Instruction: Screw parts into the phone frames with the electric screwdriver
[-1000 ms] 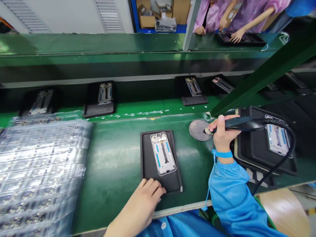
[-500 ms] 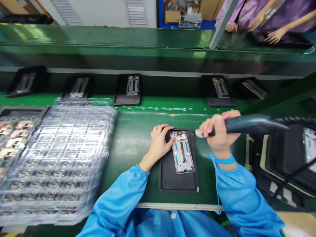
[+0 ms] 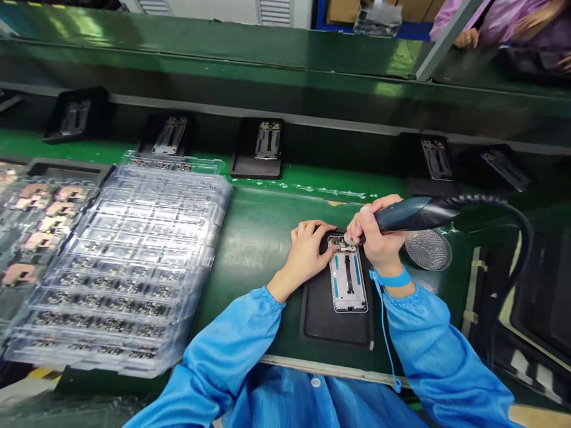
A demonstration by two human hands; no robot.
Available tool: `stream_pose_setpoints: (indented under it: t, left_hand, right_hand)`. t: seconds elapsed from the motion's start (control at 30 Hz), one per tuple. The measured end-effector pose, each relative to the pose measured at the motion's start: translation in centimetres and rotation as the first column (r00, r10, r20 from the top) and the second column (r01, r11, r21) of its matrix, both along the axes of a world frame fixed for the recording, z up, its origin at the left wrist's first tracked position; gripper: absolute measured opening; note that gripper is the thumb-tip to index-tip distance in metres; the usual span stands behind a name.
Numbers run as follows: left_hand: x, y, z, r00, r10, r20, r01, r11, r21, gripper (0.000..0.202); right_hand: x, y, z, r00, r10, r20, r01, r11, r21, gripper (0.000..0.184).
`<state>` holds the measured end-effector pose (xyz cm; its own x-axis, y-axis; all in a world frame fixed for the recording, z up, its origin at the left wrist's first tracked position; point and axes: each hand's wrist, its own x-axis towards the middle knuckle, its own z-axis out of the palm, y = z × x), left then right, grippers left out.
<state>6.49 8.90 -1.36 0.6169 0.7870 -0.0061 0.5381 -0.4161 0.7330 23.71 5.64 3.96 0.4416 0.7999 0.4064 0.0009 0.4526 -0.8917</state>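
A silver phone mid-frame [image 3: 341,291] with blue strips and a dark ribbon down its middle lies on a black tray [image 3: 332,330] in front of me. My left hand [image 3: 307,252] rests over the tray's upper left, thumb on the phone frame's edge, fingers stretched along the tray's top. My right hand [image 3: 379,241] is closed around a dark, corded electric screwdriver [image 3: 410,213], held nearly level. The screwdriver's tip is hidden by my fingers, over the upper end of the phone frame. A pale, rounded bit shows at my right fingertips; I cannot tell what it is.
Stacked clear plastic trays [image 3: 129,261] of small parts stand left, beside a tray with copper-coloured pieces [image 3: 60,208]. A round textured dish [image 3: 428,249] sits right, behind the screwdriver's cable [image 3: 521,238]. Black trays with phone frames [image 3: 267,141] line the far green strip. Co-workers sit beyond.
My right hand has brought the screwdriver left, from beside the tray to over the phone frame's upper end. The round dish has come into sight. The whole view has shifted and tilted.
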Motion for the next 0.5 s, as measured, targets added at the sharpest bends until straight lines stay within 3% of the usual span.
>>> stream_pose_setpoints:
  t: [0.37,0.5]
  left_hand:
    - [-0.1,-0.3,-0.1,1.000,-0.009,0.026,0.008,1.000,0.012,0.047]
    - [-1.9,-2.2,1.6,0.997,0.035,0.070,-0.039,0.998,0.053,0.047]
  right_hand:
    - [-0.5,0.5,-0.9,0.999,0.038,0.018,-0.037,0.999,-0.029,0.048]
    - [-0.8,0.3,-1.1,0.997,0.077,-0.003,-0.077,0.996,-0.047,0.047]
